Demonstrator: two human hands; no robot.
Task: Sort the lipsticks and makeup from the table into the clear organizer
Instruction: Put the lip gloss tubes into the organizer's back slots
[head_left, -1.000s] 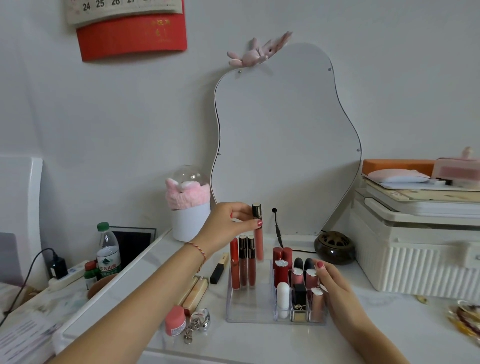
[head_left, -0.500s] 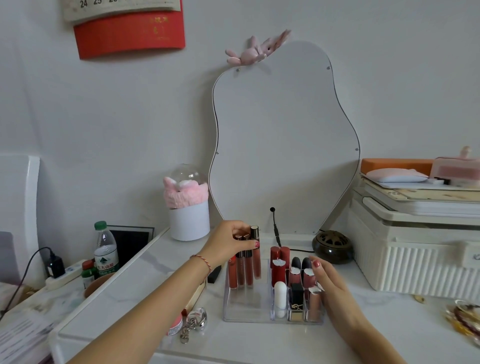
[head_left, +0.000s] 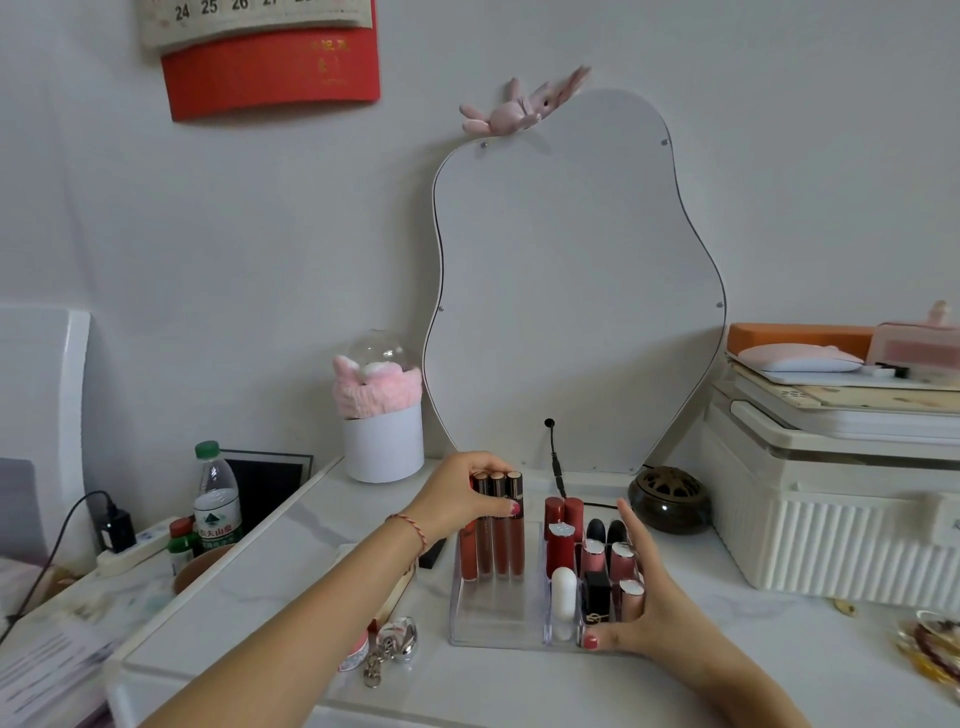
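The clear organizer (head_left: 493, 633) stands on the white table in front of the mirror. Its left compartment holds several upright lip gloss tubes (head_left: 501, 551) with red and brown fills. My left hand (head_left: 454, 501) wraps around their tops, thumb on the front. The right compartments hold red lipsticks (head_left: 562, 540), a white tube (head_left: 564, 592), a black lipstick (head_left: 596, 597) and pink ones. My right hand (head_left: 644, 608) grips the organizer's front right corner. A black lipstick (head_left: 432, 554) lies on the table left of the organizer, half hidden by my forearm.
A small pink jar (head_left: 356, 649) and a keychain (head_left: 395, 642) lie near the table's front edge. A white cup (head_left: 382, 447), a curvy mirror (head_left: 571, 291), a dark round burner (head_left: 669, 500) and a white storage box (head_left: 831, 525) ring the organizer. A water bottle (head_left: 217, 499) stands at left.
My left hand has come down with a lip gloss tube and set it into the left compartment beside the others. My right hand has slid to the organizer's front right corner.
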